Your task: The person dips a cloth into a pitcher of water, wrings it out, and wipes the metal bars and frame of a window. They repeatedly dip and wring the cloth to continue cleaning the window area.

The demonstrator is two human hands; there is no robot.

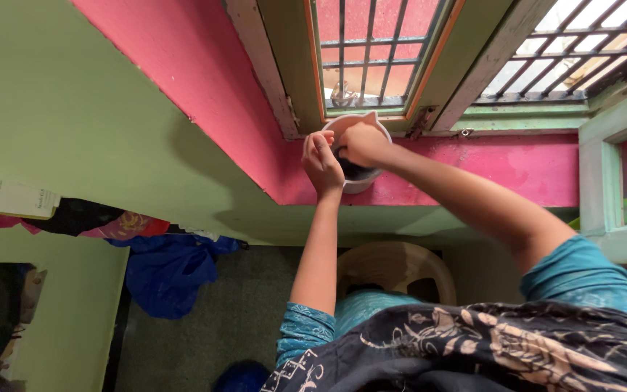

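A small white jug [369, 123] with a pouring lip stands on the pink window ledge [488, 163], right under the barred window. My left hand [321, 161] grips its left rim, fingers curled around the edge. My right hand [362, 143] is bunched over the mouth of the jug, its fingers pushed down into something dark [354, 171] inside. What the fingertips hold is hidden by the hand. Both arms reach out from teal sleeves.
A barred window [371, 51] with a green frame sits above the ledge, and a second grille [582, 43] is to the right. A beige plastic stool [397, 268] stands below my arms. Blue cloth [168, 272] and other clothes lie by the green wall on the left.
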